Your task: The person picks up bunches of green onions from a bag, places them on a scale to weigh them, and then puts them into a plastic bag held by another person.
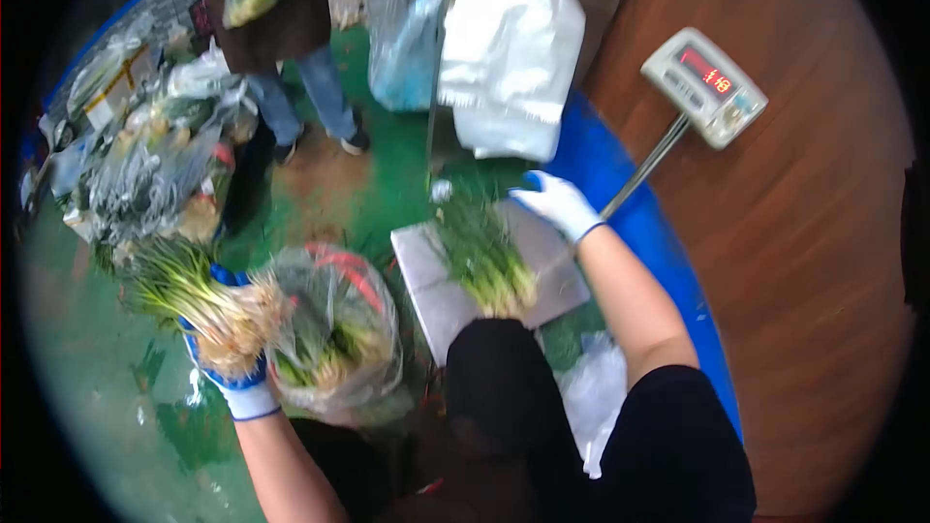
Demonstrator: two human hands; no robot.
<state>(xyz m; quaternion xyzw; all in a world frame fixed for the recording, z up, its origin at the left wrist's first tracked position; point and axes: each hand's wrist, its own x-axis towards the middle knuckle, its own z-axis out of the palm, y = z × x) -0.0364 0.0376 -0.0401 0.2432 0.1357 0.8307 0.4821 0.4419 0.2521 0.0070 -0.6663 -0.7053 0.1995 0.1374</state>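
My left hand (pixel 229 389), in a white and blue work glove, grips a bunch of green onions (pixel 218 315) with the pale roots toward me and the green tops pointing left. Below and to its right stands a clear plastic bag (pixel 360 383) with more green onions inside. Another bunch of green onions (pixel 487 261) lies on the metal scale platform (pixel 426 276). My right hand (pixel 565 206), gloved the same way, hovers over the platform's far right corner, beside that bunch. Its fingers are spread and hold nothing.
A scale display (pixel 704 87) with blurred red digits rises on a pole to the right. White plastic bags (pixel 513 48) hang ahead. A person (pixel 291 48) stands at the far left with a bagged green vegetable. Bagged produce (pixel 155 165) is piled at left on the green floor.
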